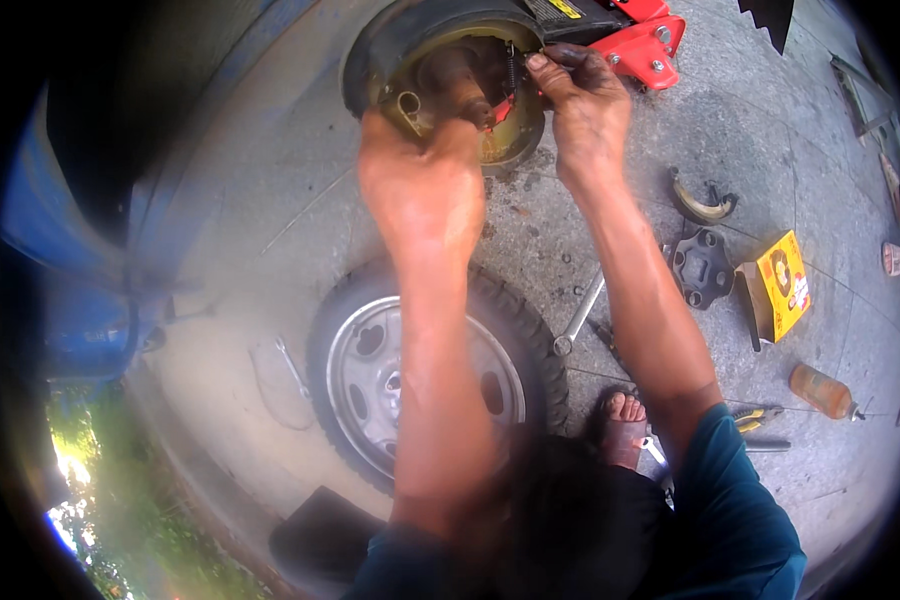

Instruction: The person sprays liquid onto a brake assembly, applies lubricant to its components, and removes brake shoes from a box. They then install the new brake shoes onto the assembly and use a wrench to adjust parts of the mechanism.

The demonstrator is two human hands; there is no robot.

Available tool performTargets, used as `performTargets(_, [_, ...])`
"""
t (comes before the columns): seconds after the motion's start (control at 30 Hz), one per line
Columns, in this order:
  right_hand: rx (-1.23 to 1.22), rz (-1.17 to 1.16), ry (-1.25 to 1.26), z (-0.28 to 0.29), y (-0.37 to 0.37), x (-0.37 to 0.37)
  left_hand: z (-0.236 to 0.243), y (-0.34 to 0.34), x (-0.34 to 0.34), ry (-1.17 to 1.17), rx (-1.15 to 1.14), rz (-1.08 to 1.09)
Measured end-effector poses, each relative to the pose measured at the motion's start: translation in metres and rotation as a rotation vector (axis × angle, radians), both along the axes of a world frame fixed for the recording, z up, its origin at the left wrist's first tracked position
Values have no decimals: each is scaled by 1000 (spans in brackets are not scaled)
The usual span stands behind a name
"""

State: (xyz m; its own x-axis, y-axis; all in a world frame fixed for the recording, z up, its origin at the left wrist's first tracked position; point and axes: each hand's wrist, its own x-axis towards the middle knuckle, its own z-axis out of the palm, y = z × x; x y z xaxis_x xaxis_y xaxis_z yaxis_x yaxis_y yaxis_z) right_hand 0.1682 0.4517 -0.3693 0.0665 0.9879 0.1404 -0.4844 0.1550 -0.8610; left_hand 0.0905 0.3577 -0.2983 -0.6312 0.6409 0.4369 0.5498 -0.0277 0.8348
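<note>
**A:** How are your hands sitting?

**B:** My right hand (590, 105) is nearly closed, thumb and index pinched at the right edge of the brake assembly (517, 150), just beside a dark coil spring (511, 72). Can't tell what's in the pinch. My left hand (420, 185) is curled at its near side, fingertips partly hidden, so no clue what it's gripping.

**A:** And the materials?

**B:** Brake assembly's dead ahead of me: round, grimy, olive-yellow metal. Right of it, a red metal bracket (650, 48). On my side of it, a wheel (375, 375), knobbly black rubber around a silvery rim. Lower right of it, a curved brake shoe (708, 208), a lobed dark plate (702, 268) and a yellow box (785, 285).
</note>
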Motion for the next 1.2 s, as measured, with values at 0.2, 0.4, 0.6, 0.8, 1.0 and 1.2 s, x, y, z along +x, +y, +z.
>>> performTargets(0.2, [0,-171,-88,0,-4,-8,-15,-5,0,-265,41,3])
performTargets(0.4, [-173,114,48,-8,-2,-10,-21,-3,-7,-494,53,17])
performTargets(0.6, [-156,-9,86,-13,-2,-27,-28,-2,-26,-402,3,80])
performTargets(0.8, [-155,83,73,-9,-6,-23,-12,-2,-73,176,131,-45])
performTargets(1.0, [-143,77,107,-8,-7,-19,39,14,-82,323,-363,-327])
performTargets(1.2, [-48,-20,24,-7,-16,-24,31,32,-101,489,-372,-328])
